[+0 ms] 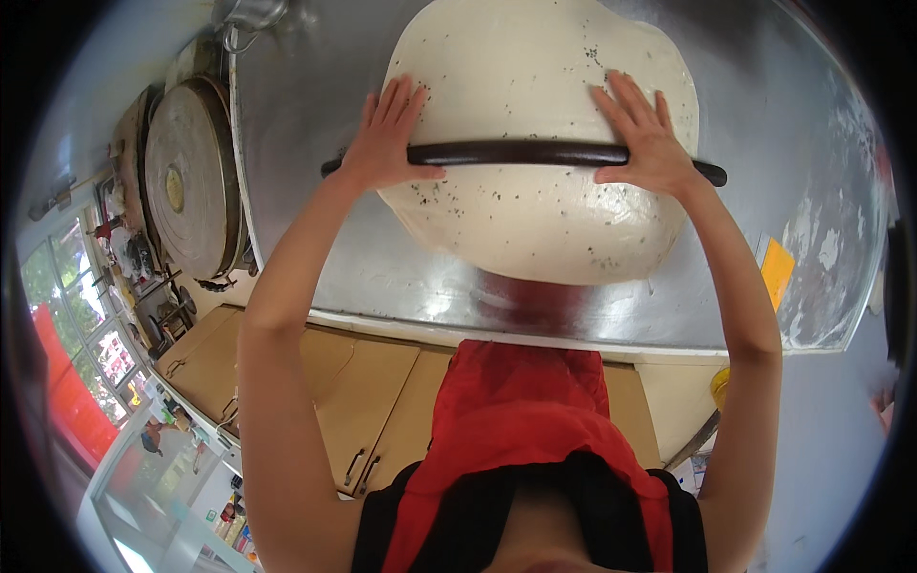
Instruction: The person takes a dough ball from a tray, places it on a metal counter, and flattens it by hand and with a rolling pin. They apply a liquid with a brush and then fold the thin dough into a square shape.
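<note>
A large sheet of pale dough (pixel 516 229) with scattered dark green specks lies on the metal worktop (pixel 308 93). Across it rests a long dark rolling pin (pixel 516 152), its two ends reaching past the dough's edges. My left hand (pixel 390 140) lies flat over the pin near its left end, fingers spread forward and the thumb on the near side. Over the pin's right part lies my right hand (pixel 641 140), palm down, its fingers likewise spread and its thumb on the near side. Neither hand's fingers wrap round the pin.
An orange-yellow scraper or card (pixel 776 272) lies on the worktop at the right, near pale smears. Large round metal lids (pixel 190 179) stand beyond the left edge. A metal vessel with a handle (pixel 251 14) is at the upper left. Brown cupboards (pixel 358 387) sit below the front edge.
</note>
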A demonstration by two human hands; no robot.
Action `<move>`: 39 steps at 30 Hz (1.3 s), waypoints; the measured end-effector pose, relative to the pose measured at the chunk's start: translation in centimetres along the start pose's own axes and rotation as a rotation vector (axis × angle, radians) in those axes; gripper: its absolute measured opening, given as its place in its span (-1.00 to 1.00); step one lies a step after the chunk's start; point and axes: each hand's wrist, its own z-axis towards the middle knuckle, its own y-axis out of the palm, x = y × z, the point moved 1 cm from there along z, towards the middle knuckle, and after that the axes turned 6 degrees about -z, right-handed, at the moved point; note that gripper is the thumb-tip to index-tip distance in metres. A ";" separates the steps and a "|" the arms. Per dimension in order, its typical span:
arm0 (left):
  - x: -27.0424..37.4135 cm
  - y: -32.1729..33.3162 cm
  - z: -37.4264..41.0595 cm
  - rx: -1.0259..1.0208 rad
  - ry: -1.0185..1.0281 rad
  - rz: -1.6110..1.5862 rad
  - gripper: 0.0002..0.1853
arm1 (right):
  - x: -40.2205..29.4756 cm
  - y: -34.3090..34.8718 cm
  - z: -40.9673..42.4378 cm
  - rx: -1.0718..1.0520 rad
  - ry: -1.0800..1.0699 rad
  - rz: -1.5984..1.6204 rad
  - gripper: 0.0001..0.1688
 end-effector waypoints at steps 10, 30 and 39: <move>5.1 6.7 -17.2 -0.005 -0.220 -0.088 0.39 | -3.2 2.9 -16.3 -0.054 0.278 -0.205 0.33; -1.6 2.6 0.1 0.688 -0.192 -0.007 -0.34 | 3.1 4.2 -5.1 0.621 0.742 -0.118 -0.36; -5.8 -4.5 17.7 0.989 -0.234 0.007 -0.29 | 6.3 -0.5 16.6 0.791 0.672 -0.186 -0.35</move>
